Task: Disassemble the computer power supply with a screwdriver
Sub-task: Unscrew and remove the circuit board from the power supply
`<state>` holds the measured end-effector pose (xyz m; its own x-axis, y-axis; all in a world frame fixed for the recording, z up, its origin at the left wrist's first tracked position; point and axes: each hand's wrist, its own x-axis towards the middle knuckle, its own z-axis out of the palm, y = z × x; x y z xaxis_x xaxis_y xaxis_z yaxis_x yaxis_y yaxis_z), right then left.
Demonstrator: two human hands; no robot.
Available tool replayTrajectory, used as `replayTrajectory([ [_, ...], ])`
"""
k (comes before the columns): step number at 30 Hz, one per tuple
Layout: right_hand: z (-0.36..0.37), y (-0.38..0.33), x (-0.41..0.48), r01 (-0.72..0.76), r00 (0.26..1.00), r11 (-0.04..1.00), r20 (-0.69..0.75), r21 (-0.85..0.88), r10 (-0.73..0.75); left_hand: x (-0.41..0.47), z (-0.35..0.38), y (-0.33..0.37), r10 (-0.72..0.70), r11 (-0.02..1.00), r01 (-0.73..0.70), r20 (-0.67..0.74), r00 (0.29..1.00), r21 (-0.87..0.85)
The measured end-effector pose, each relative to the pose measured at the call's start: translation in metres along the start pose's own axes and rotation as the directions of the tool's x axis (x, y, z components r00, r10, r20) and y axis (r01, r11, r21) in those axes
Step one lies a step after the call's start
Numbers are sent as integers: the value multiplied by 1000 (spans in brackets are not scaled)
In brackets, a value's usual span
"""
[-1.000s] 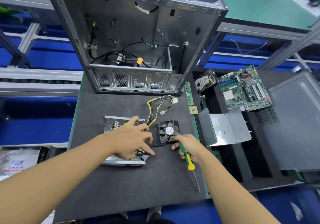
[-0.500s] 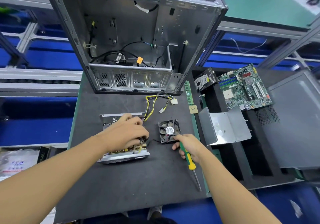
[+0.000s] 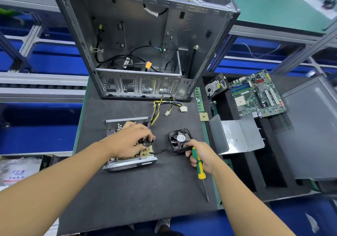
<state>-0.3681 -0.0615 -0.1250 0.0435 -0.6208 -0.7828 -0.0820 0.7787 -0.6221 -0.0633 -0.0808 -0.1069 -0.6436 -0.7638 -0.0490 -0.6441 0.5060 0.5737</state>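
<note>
The opened power supply (image 3: 127, 164) lies on the dark mat, its circuit board exposed in a shallow metal tray. My left hand (image 3: 130, 141) lies over the board and pinches a small black socket part (image 3: 148, 142) at its right side. A yellow and black cable bundle (image 3: 160, 108) runs from the supply toward the case. The black fan (image 3: 179, 139) sits just right of the supply, joined to it by a thin wire. My right hand (image 3: 199, 155) grips the green and yellow screwdriver (image 3: 199, 168), tip pointing toward me, while its fingertips touch the fan's near corner.
An empty computer case (image 3: 145, 40) stands upright at the back of the mat. To the right lie the supply's bent metal cover (image 3: 237, 135), a motherboard (image 3: 259, 95), a hard drive (image 3: 216, 86), a memory stick (image 3: 198, 99), a CPU chip (image 3: 203, 116) and a grey side panel (image 3: 310, 130).
My left hand has curled from lying flat over the supply to pinching the black socket part. The supply tray has turned slightly. My right hand has stayed by the fan.
</note>
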Motion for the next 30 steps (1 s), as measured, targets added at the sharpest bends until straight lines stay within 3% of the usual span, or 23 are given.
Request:
replayTrajectory([
  [13, 5, -10, -11, 39, 988, 998, 150, -40, -33, -3, 3, 6, 40, 993, -39, -8, 999, 116],
  [16, 13, -14, -12, 74, 988, 997, 136, -30, -70, -6, 2, 5, 33, 993, -31, -19, 999, 113],
  [18, 22, -18, -12, 111, 993, 982, 59, -154, -103, -7, 3, 5, 27, 995, -25, -22, 999, 97],
  [20, 31, -21, -15, 76, 978, 878, -136, -473, -158, -8, 4, 4, 24, 996, -22, -20, 1000, 82],
  [22, 38, -21, -17, -59, 878, 610, -332, -790, -344, -9, 6, 2, 18, 998, -17, -26, 999, 59],
  [23, 42, -20, -20, -94, 819, 465, -333, -880, -467, -10, 7, 1, 11, 999, -9, -34, 999, 45],
  [24, 47, -21, -22, -64, 780, 372, -279, -926, -561, -12, 8, 1, 2, 999, 0, -46, 999, 41],
  [26, 57, -27, -23, 125, 772, 332, -119, -935, -624, -15, 10, 0, 10, 995, -1, -88, 996, 96],
  [28, 68, -34, -20, 324, 825, 258, 139, -910, -548, -16, 10, 0, 20, 991, -7, -103, 994, 132],
  [30, 82, -35, -17, 435, 838, 156, 335, -887, -431, -18, 3, 2, -6, 998, 9, -46, 999, 57],
])
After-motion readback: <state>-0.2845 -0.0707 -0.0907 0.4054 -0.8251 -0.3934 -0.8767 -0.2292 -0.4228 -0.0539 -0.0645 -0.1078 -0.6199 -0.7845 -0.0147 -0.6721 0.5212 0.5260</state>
